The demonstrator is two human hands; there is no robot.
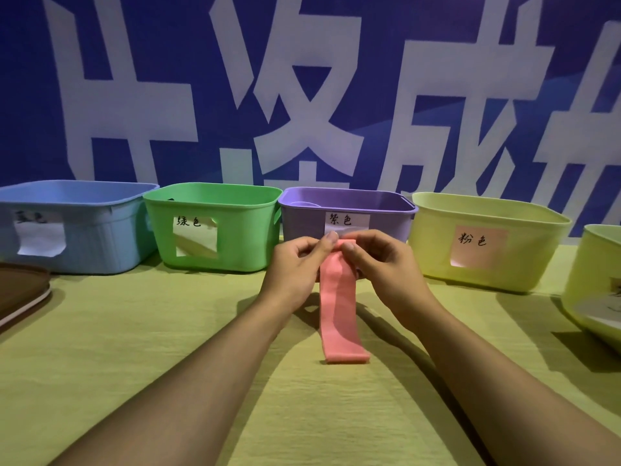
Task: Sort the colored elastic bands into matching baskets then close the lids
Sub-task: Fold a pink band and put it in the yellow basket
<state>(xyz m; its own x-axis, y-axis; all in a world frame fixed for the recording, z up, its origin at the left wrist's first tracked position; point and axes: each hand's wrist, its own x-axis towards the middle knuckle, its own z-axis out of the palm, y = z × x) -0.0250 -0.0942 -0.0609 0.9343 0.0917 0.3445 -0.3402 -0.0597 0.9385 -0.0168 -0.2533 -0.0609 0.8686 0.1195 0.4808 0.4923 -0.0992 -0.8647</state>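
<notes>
Here, both the left hand [295, 264] and right hand [379, 260] pinch a pink band [341, 317] by its top, in front of the purple basket [383, 210]. It likely goes right, into the pink-labelled yellow basket [524, 264].

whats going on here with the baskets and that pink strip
A person is sorting elastic bands by colour. Both hands, left hand and right hand, pinch the top of a pink band that hangs down to the table, in front of the purple basket. The yellow basket with the pink label stands just to the right. All baskets in view are open.
</notes>
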